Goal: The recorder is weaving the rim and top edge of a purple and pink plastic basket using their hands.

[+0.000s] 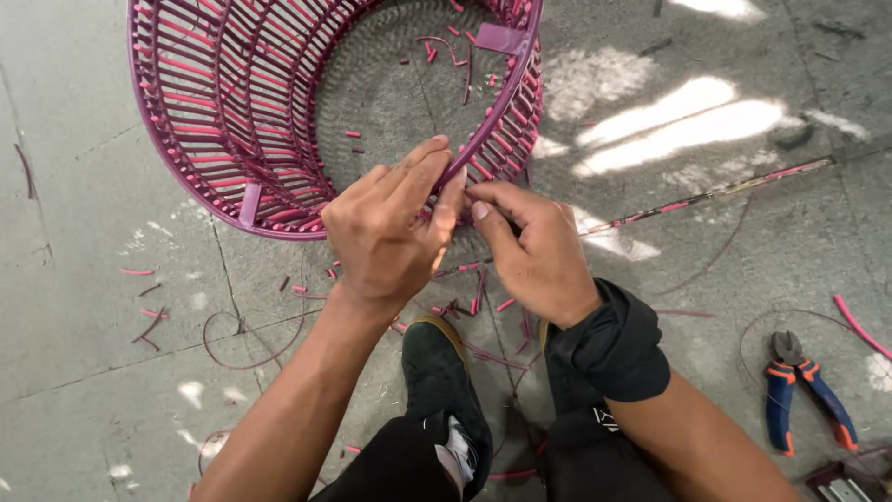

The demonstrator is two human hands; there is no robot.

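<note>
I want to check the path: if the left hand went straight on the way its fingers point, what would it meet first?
Most likely the basket rim: the left hand already touches it.

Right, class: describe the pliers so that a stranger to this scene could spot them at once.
Start at the big magenta woven basket on the concrete floor, where both hands work at its rim. Go to the lower right, past the person's right arm. There lie the pliers, the only tool with blue handles tipped in orange, unlike the scattered pink offcuts.
</note>
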